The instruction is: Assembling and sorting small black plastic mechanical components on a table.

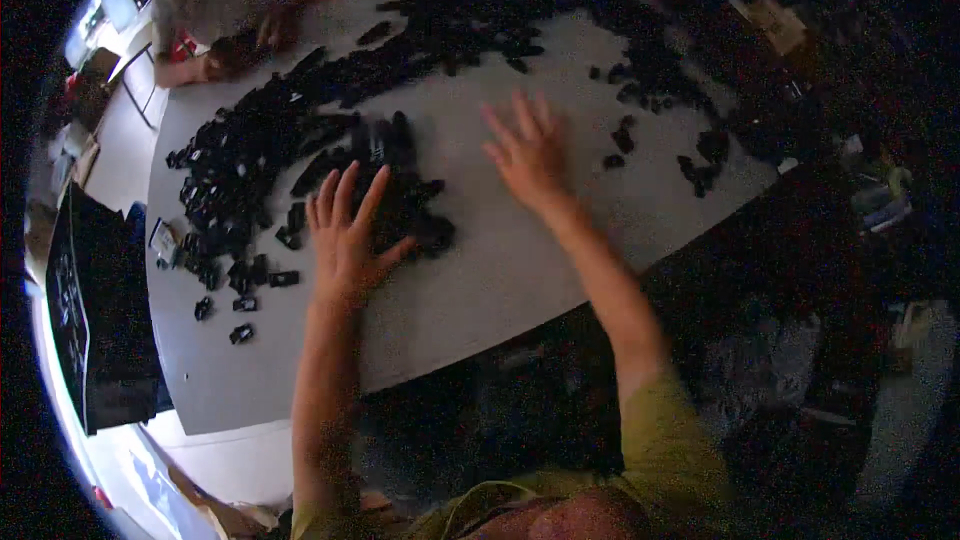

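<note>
Many small black parts, seemingly plastic, lie heaped on a pale grey table [470, 290]. My left hand [345, 240] is spread, palm down, at the near edge of a dark cluster of black parts [400, 190]; whether it touches them I cannot tell. My right hand [530, 155], slightly blurred, has its fingers apart over bare table to the right of that cluster. Neither hand holds anything. To the left of my left hand lies a dense pile of blocky black parts [225, 170], with a few loose black pieces [243, 333] nearer me.
A long band of black parts [450, 20] runs along the table's far side. Small clusters [700, 165] lie at the right. Another person's arm [185, 70] rests at the far left edge. A black box [110, 320] stands beside the table at the left.
</note>
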Available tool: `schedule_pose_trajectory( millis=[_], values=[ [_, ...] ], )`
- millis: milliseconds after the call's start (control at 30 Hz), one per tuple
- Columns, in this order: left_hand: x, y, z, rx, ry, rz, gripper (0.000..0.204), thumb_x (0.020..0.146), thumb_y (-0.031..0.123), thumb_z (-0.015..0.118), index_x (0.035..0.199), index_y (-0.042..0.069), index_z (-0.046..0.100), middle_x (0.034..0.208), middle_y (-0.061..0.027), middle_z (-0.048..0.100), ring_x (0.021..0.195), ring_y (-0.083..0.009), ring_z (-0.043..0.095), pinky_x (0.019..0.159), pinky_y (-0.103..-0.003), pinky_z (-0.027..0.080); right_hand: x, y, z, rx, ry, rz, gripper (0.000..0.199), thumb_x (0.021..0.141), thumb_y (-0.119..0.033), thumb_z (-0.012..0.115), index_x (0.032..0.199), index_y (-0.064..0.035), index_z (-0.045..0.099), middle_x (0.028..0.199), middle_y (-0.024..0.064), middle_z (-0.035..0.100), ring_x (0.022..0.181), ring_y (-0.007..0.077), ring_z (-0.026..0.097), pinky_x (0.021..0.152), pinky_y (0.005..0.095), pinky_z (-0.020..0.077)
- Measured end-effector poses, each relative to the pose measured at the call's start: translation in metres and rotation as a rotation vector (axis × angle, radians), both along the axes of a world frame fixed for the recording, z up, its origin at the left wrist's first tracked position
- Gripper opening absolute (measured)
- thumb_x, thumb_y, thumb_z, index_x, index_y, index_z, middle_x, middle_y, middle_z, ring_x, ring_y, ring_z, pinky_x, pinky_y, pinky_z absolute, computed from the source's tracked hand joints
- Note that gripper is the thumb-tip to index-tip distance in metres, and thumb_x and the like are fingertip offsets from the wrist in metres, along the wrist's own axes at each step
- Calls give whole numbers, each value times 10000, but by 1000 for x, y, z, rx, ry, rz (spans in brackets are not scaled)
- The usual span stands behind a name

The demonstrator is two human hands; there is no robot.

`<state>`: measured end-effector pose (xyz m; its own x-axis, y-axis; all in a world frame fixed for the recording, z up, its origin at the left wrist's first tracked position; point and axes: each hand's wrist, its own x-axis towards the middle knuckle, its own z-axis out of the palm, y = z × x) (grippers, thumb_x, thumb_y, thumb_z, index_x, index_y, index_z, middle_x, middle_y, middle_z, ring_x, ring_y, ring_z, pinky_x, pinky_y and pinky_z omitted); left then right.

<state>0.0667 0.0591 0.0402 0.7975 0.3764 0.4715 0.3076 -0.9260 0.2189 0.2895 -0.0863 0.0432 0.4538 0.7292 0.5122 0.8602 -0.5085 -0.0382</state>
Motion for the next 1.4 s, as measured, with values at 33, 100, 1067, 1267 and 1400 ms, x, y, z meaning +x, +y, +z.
schedule_pose_trajectory(
  millis=[33, 100, 1067, 1267, 1400],
  values=[
    [1, -6, 12, 15, 39, 3, 858, 571, 352, 759, 1323, 252, 361, 1358, -91, 318, 1246, -326, 279, 1012, -520, 189, 28, -24, -16, -14, -55, -73, 460, 849, -341, 534, 1284, -238, 423, 1351, 148, 314, 1270, 374, 226, 947, 627, 202],
    [1, -3, 9, 25, 57, 4, 846, 581, 345, 754, 1323, 241, 362, 1351, -89, 328, 1243, -320, 286, 1017, -509, 186, 45, -66, 5, -209, -151, -235, 478, 860, -381, 503, 1295, -207, 406, 1366, 144, 298, 1274, 372, 217, 964, 587, 222],
    [17, -32, 7, 69, 227, -182, 451, 793, 399, 556, 1195, 200, 513, 1213, -55, 485, 1168, -274, 389, 999, -489, 252, 33, 1, -45, 71, 304, 153, 345, 868, -391, 493, 1159, -218, 561, 1301, 139, 398, 1182, 335, 369, 947, 440, 330],
    [-43, -26, 9, 89, 112, -206, 348, 805, 276, 557, 1135, 164, 554, 1121, -58, 542, 1111, -275, 443, 955, -425, 326, -90, 29, -33, 184, 304, 293, 282, 862, -266, 509, 1128, -192, 570, 1263, 135, 413, 1125, 322, 403, 964, 455, 275],
    [-76, -11, 4, 68, 43, -177, 297, 772, 197, 586, 1063, 139, 590, 1115, -60, 540, 1087, -276, 465, 905, -389, 380, -134, 38, -33, 201, 233, 205, 289, 871, -251, 494, 1128, -134, 561, 1217, 106, 463, 1100, 298, 431, 931, 440, 318]
  ],
)
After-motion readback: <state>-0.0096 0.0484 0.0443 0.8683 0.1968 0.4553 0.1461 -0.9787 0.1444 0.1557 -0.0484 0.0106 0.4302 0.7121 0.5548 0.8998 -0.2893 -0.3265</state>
